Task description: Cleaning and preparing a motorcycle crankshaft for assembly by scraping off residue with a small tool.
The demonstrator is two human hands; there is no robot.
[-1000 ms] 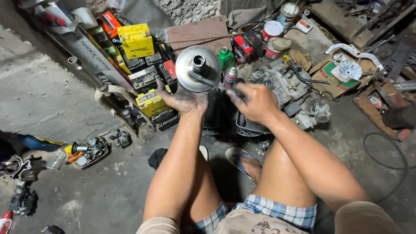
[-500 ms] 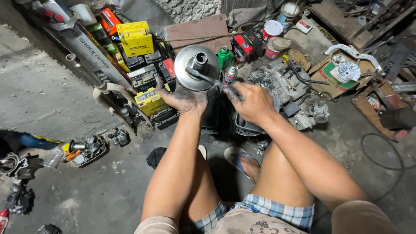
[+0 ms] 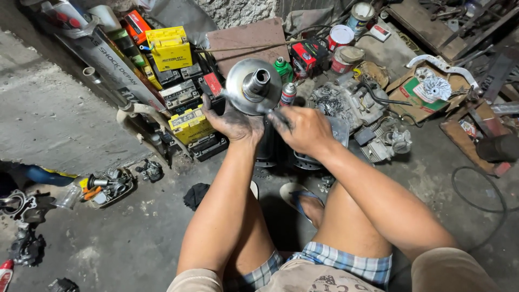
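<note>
My left hand (image 3: 233,123), black with grease, grips the lower rim of a round silver metal pulley disc (image 3: 247,92) with a short hub (image 3: 257,82) in its middle, held up facing me. My right hand (image 3: 303,130) is closed on a thin dark tool (image 3: 270,111) whose tip lies across the disc's face below the hub. Both hands are held out above my bare knees. Under the hands stand dark engine covers (image 3: 303,157) on the floor.
An engine block (image 3: 362,116) sits right of my hands. Yellow and black batteries (image 3: 178,81) are stacked at the left, spray cans (image 3: 286,93) and tins (image 3: 340,38) behind. A cardboard box (image 3: 427,86), a carburettor (image 3: 108,185), a hose (image 3: 476,194) and my sandal (image 3: 303,197) lie on the concrete floor.
The disc and both hands have shifted slightly, and the tool has moved a little across the disc's face. The grip of each hand is unchanged.
</note>
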